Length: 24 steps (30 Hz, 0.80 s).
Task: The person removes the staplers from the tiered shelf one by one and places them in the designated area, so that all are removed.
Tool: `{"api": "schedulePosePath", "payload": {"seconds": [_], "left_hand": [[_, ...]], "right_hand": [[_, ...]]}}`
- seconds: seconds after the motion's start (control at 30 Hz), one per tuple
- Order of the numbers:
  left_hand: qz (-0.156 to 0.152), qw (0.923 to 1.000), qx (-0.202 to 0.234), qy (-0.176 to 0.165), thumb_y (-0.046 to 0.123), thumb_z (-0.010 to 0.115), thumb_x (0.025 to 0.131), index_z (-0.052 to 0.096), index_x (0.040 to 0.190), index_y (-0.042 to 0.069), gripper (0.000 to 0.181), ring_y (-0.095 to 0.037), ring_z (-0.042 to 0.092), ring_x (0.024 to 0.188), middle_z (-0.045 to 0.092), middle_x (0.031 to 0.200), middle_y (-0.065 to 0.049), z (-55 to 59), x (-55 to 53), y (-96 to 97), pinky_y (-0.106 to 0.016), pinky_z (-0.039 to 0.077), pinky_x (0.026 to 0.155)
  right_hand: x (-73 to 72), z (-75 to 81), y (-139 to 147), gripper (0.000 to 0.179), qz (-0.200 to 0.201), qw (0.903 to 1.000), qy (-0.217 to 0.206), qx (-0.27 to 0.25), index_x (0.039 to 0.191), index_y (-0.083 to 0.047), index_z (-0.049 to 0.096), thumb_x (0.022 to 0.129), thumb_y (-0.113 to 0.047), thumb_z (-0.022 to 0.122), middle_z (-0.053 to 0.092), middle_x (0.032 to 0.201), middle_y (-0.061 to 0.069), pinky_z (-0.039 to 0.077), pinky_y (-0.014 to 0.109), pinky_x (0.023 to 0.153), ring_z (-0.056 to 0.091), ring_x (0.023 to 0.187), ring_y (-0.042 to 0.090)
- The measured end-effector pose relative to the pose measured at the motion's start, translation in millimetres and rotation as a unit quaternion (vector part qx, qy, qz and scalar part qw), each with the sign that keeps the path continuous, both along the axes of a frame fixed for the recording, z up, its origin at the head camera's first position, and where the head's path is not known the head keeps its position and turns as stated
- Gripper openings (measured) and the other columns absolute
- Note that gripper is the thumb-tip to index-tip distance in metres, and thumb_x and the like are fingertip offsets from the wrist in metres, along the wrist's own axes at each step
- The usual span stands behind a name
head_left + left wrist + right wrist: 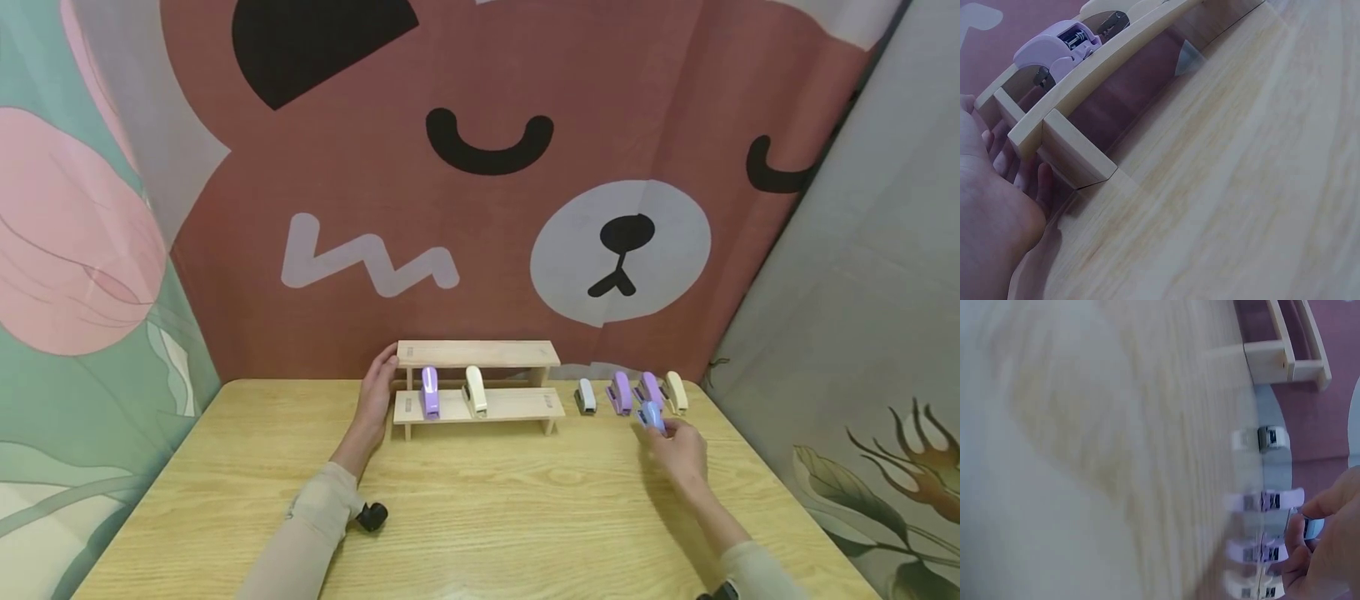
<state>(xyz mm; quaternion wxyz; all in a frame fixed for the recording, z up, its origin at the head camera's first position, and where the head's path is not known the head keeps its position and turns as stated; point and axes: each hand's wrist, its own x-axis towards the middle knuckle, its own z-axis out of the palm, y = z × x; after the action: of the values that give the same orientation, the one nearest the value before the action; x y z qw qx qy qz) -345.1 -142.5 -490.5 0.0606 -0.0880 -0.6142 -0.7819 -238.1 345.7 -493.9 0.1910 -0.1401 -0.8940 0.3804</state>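
The right hand [681,454] pinches a blue stapler [651,415] between its fingers, partly hiding it, near two purple staplers [619,393]. The left hand [372,400], cut off in its wrist view, rests relaxed fingers against a wooden rack [480,354], whose small marks are illegible.

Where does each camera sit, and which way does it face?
Head: on the head, facing forward and down at the wooden shelf; left hand, right hand and sleeves show.
Left wrist: on that wrist, facing the shelf and tabletop; the left hand shows.
Right wrist: on that wrist, facing the row of staplers; the right hand shows.
Shared: head and right wrist both show that row.
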Motion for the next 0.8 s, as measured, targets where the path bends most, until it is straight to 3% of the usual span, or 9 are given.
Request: {"api": "schedulePosePath", "payload": {"seconds": [0.13, 0.33, 0.57, 0.8], "left_hand": [[0.002, 1.0000, -0.003, 0.002, 0.033, 0.049, 0.109, 0.042, 0.156, 0.013, 0.051, -0.031, 0.040, 0.135, 0.043, 0.153, -0.009, -0.8, -1.0, -0.5, -0.055, 0.025, 0.115], [-0.001, 1.0000, 0.000, 0.002, 0.032, 0.050, 0.109, 0.043, 0.155, 0.013, 0.051, -0.039, 0.039, 0.136, 0.043, 0.151, -0.011, -0.3, -2.2, -0.3, -0.058, 0.028, 0.112], [0.006, 0.9999, -0.014, -0.005, 0.032, 0.048, 0.110, 0.042, 0.156, 0.014, 0.050, -0.030, 0.038, 0.138, 0.043, 0.154, -0.008, 0.0, -2.2, 1.0, -0.052, 0.025, 0.116], [0.008, 0.9999, -0.004, -0.004, 0.030, 0.048, 0.110, 0.043, 0.156, 0.013, 0.049, -0.028, 0.041, 0.135, 0.044, 0.153, -0.007, 1.3, -2.5, 0.5, -0.052, 0.027, 0.114]], "right_hand": [[-0.2, -1.8, 11, 0.041, 0.002, 0.9997, -0.019, -0.015, 0.121, 0.022, 0.057, 0.097, -0.011, 0.061, 0.066, 0.091, 0.028, 0.049, 0.030, 0.050, 0.061, 0.061, 0.019], [2.1, -5.0, 26, 0.042, -0.001, 0.9994, -0.036, -0.002, 0.120, 0.022, 0.057, 0.098, -0.013, 0.062, 0.067, 0.092, 0.028, 0.049, 0.031, 0.053, 0.061, 0.066, 0.023], [2.6, -5.7, 41, 0.043, -0.002, 0.9987, -0.049, 0.016, 0.119, 0.023, 0.058, 0.099, -0.015, 0.060, 0.067, 0.090, 0.026, 0.049, 0.033, 0.053, 0.060, 0.068, 0.025], [1.0, -2.6, 48, 0.044, -0.014, 0.9967, -0.066, 0.044, 0.119, 0.020, 0.059, 0.099, -0.019, 0.060, 0.066, 0.101, 0.032, 0.048, 0.038, 0.060, 0.061, 0.081, 0.036]]}}
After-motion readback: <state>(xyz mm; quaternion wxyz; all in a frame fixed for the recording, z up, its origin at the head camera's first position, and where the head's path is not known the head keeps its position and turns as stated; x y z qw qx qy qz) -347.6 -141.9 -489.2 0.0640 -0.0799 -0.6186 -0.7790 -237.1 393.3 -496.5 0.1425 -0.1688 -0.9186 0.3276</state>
